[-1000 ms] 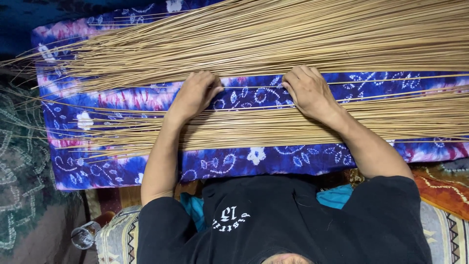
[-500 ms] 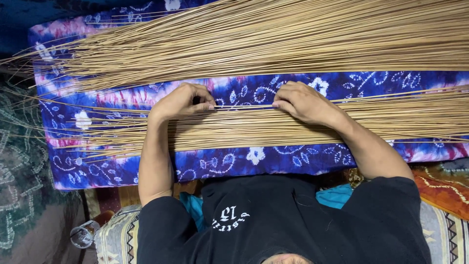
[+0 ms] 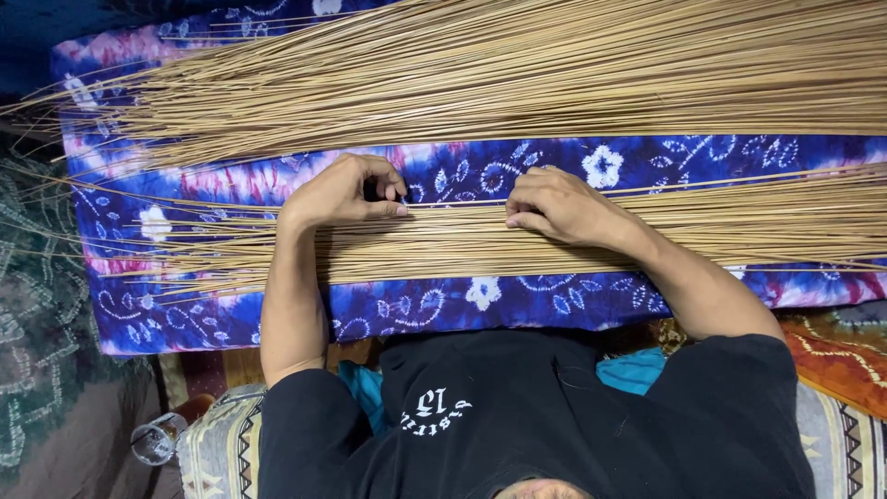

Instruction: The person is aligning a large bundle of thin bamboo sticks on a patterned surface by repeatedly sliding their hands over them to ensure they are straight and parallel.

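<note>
Left hand (image 3: 344, 194) fingers now pinching seemingly one thin stick (image 3: 453, 204), right hand (image 3: 554, 205) curled onto nearer stick bundle (image 3: 517, 242)

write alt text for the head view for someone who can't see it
Two bare hands, the left hand and right hand, pinch thin straw-coloured sticks lying in a near bundle across a blue and purple floral cloth. A larger stick pile lies beyond.

View: single head camera, looking steeply down, frame upside down with black-shirted torso (image 3: 517, 416) at bottom.
Range: close, arm's length over blue floral cloth (image 3: 443, 305).
Shared: none.
</note>
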